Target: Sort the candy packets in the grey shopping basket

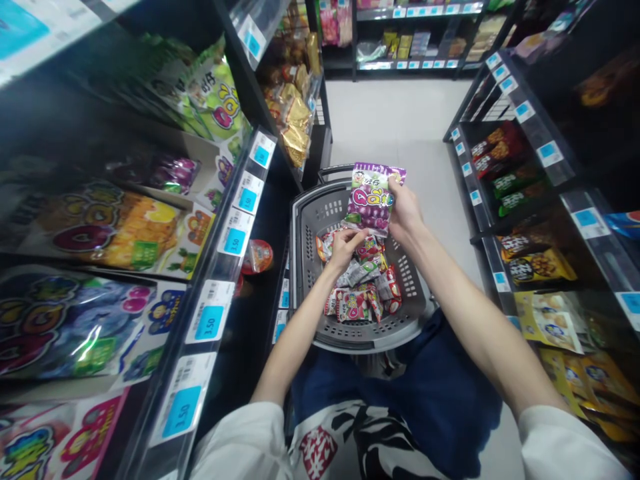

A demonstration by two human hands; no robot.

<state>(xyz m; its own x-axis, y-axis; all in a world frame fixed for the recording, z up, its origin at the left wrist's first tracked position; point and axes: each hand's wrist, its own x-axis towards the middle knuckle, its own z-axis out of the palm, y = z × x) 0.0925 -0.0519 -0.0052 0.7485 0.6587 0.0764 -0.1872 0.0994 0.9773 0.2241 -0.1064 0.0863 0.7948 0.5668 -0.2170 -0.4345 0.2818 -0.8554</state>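
Observation:
A purple candy bag (373, 199) is held above a grey shopping basket (320, 213). My right hand (405, 212) grips the bag's right edge. My left hand (344, 248) pinches its lower left corner, fingers closed. The basket sits on the floor in front of my knees and holds several small snack packets (363, 293) in red, silver and pink wrappers.
Shelves (215, 267) of candy bags with blue price tags line the left side. A second rack (505, 193) with snack bags stands on the right. A pale floor aisle (410, 127) runs ahead to a far shelf (420, 40). A small cup (257, 257) sits low on the left shelf.

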